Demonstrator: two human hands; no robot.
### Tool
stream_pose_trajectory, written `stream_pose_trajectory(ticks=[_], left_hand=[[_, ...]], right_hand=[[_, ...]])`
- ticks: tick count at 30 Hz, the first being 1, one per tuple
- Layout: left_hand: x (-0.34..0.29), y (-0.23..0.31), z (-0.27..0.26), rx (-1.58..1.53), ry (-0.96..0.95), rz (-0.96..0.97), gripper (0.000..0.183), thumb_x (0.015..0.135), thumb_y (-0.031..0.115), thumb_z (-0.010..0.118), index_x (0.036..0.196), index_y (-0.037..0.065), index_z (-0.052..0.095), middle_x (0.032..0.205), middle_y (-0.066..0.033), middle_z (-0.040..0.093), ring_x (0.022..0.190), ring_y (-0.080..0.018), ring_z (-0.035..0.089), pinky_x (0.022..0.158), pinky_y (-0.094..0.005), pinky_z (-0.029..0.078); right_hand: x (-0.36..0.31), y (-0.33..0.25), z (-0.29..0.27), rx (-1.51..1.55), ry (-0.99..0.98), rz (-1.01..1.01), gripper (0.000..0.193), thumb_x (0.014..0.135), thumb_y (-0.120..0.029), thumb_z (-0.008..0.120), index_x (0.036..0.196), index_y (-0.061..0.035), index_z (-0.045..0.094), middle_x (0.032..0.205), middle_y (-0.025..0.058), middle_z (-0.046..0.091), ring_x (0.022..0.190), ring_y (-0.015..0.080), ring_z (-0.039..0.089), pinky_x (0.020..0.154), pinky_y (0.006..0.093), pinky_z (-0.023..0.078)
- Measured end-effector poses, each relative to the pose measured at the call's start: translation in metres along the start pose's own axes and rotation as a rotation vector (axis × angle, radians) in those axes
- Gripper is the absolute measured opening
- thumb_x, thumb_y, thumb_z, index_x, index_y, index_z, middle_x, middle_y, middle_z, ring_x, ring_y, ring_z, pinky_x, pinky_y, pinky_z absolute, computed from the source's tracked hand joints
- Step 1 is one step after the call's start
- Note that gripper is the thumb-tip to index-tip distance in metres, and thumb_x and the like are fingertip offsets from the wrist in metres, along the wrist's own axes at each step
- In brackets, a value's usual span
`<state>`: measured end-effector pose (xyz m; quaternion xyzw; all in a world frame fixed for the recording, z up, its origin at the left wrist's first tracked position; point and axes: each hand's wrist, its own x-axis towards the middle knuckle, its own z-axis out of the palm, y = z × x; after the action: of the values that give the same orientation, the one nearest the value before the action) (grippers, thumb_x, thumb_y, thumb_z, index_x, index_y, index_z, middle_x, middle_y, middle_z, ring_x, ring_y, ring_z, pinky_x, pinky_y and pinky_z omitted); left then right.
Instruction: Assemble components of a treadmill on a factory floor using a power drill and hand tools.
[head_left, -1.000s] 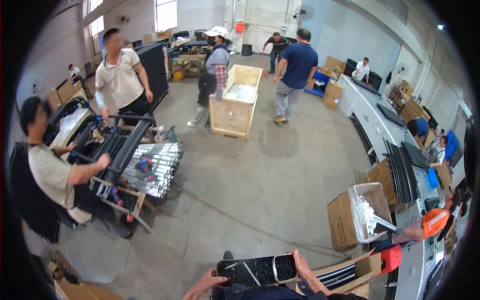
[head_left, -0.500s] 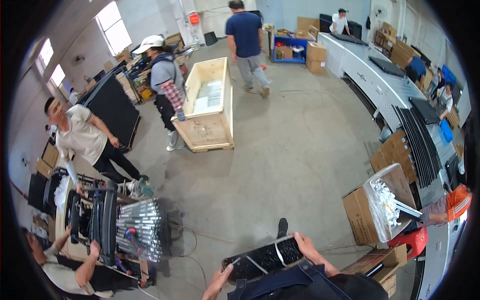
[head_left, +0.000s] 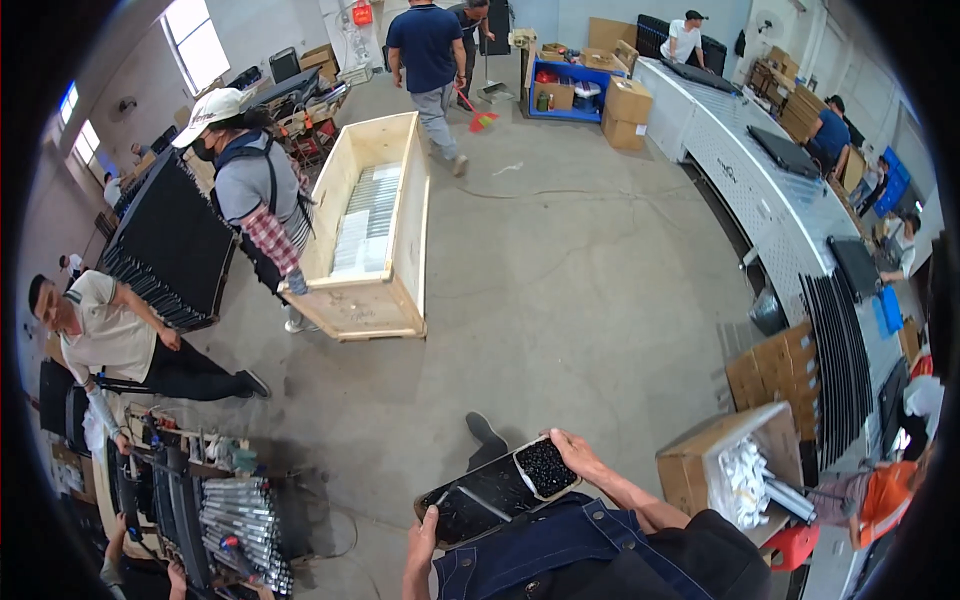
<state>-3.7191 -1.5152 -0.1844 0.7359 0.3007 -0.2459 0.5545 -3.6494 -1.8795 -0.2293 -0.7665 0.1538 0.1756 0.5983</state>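
Between my two hands, in front of my body, is a long black bin [head_left: 462, 482] with light strips across it. Many small shiny black pieces [head_left: 546, 466] fill its right-hand section; what lies in the darker left part I cannot make out. My left hand [head_left: 421, 538] is closed on the bin's near left end, thumb on top. At the far right end, my right hand [head_left: 578, 457] grips the rim. My dark shoe [head_left: 484, 432] shows just beyond the bin.
Ahead on the left stands a wooden crate [head_left: 372, 310], held by a person in a white cap [head_left: 262, 180]. Metal tubes [head_left: 240, 530] fill a rack at lower left. A cardboard box [head_left: 690, 470] of white pieces and a long workbench [head_left: 740, 180] line the right.
I have moved forward with the bin, and it has tilted so its right section shows more. The crate and its handler appear closer and farther left; the person in dark blue has walked left.
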Motion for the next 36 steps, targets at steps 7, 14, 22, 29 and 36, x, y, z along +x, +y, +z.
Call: stream_pose_trajectory(ticks=[7,14,22,29,36], left_hand=[[0.211,0.194,0.055,0.058,-0.256,0.15,0.096,0.087,0.07,0.062,0.129,-0.016,0.058,0.123,-0.0311,0.066,0.116,-0.0352,0.065,0.099,-0.0432,0.05],[0.345,0.37,0.099,0.25,-0.273,0.196,0.096,0.086,0.073,0.061,0.127,-0.014,0.06,0.123,-0.0303,0.067,0.119,-0.0376,0.065,0.103,-0.0418,0.047],[0.468,0.536,0.178,0.178,-0.078,0.067,0.09,0.087,0.071,0.061,0.123,-0.012,0.064,0.114,-0.0264,0.071,0.11,-0.0348,0.069,0.096,-0.0411,0.051],[0.539,0.695,0.249,-0.266,0.074,0.082,0.073,0.09,0.058,0.069,0.122,-0.008,0.065,0.105,-0.0159,0.072,0.094,-0.0219,0.069,0.082,-0.0357,0.055],[0.696,0.836,0.278,-0.163,0.031,0.064,0.073,0.091,0.058,0.066,0.122,-0.008,0.065,0.107,-0.0177,0.072,0.098,-0.0231,0.068,0.086,-0.0367,0.053]], right_hand=[[0.161,-0.096,-0.089,0.126,0.281,0.115,0.058,0.11,-0.046,0.037,0.131,0.0008,0.065,0.119,0.0164,0.07,0.112,0.0226,0.064,0.101,0.0352,0.048],[0.318,-0.156,-0.166,0.287,0.393,0.107,0.053,0.11,-0.039,0.038,0.127,0.001,0.068,0.116,0.0149,0.071,0.105,0.021,0.065,0.094,0.0349,0.051],[0.608,-0.238,-0.266,0.031,0.169,-0.136,0.054,0.11,-0.041,0.039,0.126,0.0021,0.068,0.114,0.0145,0.071,0.105,0.0196,0.065,0.096,0.0339,0.05],[0.832,-0.388,-0.36,-0.07,-0.12,-0.174,0.058,0.11,-0.047,0.038,0.125,0.0001,0.069,0.109,0.0111,0.071,0.104,0.0183,0.063,0.095,0.034,0.049],[1.009,-0.439,-0.405,-0.065,-0.058,-0.109,0.056,0.11,-0.048,0.04,0.126,-0.0018,0.068,0.114,0.0115,0.07,0.105,0.0186,0.063,0.096,0.0343,0.049]])
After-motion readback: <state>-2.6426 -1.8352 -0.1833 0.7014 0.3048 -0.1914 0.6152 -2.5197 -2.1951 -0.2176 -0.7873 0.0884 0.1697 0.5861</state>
